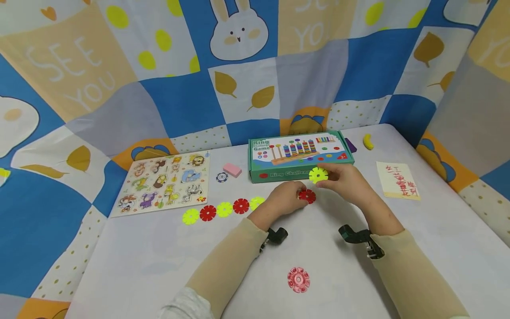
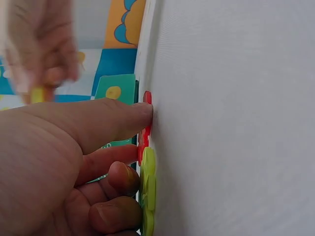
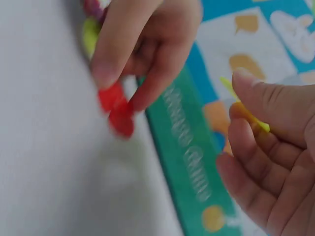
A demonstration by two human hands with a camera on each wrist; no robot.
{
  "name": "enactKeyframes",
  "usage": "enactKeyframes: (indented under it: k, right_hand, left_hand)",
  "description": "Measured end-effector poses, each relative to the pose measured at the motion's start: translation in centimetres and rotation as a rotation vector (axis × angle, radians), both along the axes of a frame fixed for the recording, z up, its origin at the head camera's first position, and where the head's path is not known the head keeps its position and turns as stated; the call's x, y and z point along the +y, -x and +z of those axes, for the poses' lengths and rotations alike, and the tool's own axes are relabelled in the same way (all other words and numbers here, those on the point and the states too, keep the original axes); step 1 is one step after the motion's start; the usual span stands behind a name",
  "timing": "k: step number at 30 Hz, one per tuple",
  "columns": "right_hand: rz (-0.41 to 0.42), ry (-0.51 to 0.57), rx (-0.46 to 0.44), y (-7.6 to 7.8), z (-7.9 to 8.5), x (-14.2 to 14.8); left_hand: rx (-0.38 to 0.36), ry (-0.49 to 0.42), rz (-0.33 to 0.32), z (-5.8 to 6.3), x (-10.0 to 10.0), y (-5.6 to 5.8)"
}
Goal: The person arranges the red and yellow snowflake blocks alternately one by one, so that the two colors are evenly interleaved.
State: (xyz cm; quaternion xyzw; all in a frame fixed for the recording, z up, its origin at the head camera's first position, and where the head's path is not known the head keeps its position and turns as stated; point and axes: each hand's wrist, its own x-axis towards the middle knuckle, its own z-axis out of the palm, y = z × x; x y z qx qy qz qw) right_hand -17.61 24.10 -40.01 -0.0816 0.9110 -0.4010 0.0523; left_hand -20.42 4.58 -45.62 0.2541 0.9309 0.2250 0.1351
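Observation:
Between the thumb and fingers of my left hand (image 1: pixel 282 198) is a red notched flower disc (image 1: pixel 307 196), low at the tabletop. The left wrist view shows the thumb tip on the red disc's edge, with a yellow-green disc (image 2: pixel 149 191) right beside it under the curled fingers. My right hand (image 1: pixel 345 182) pinches another yellow-green disc (image 1: pixel 318 175), raised in front of the box. A row of alternating yellow-green and red discs, among them a red disc (image 1: pixel 241 206), runs leftward from the left hand, which hides part of it.
Behind the hands lies a green ring game box (image 1: pixel 301 157). An animal puzzle board (image 1: pixel 163 184), pink eraser (image 1: pixel 232 170) and poker chip (image 1: pixel 222 177) are left. To the right are a note (image 1: pixel 397 180) and toy banana (image 1: pixel 368 141). A red flower-shaped print (image 1: pixel 298 280) shows nearer.

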Motion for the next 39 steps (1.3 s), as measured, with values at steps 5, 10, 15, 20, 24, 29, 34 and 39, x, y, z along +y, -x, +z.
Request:
enactKeyframes:
  k: [5,10,15,20,24,29,34,39]
  right_hand:
    - [-0.04,-0.074,-0.089,1.2,-1.6,1.4]
    - [-0.023,-0.144,-0.159,1.7,-3.1,2.2]
    - [0.033,-0.239,-0.155,1.7,-4.0,2.5]
    - [0.065,-0.312,-0.14,1.6,-4.0,2.1]
    - [0.052,-0.324,-0.134,1.6,-4.0,1.8]
    - [0.042,-0.325,-0.131,1.7,-4.3,1.8]
    - [0.041,-0.317,-0.104,1.4,-4.3,1.8]
    - [0.031,-0.305,-0.116,1.4,-4.1,1.8]
  left_hand:
    - [0.01,-0.002,0.0,0.3,0.2,0.1]
    - [0.004,0.001,-0.002,0.5,0.4,-0.1]
    - [0.0,0.004,0.002,0.5,0.4,-0.3]
    - [-0.003,0.005,0.004,0.6,0.3,-0.3]
    - [0.008,0.022,0.004,0.7,0.3,-0.4]
    - [0.02,0.081,0.01,0.8,0.5,-0.8]
    - [0.021,0.062,0.02,1.2,0.9,-0.9]
    - [0.007,0.04,0.008,1.3,2.1,-0.7]
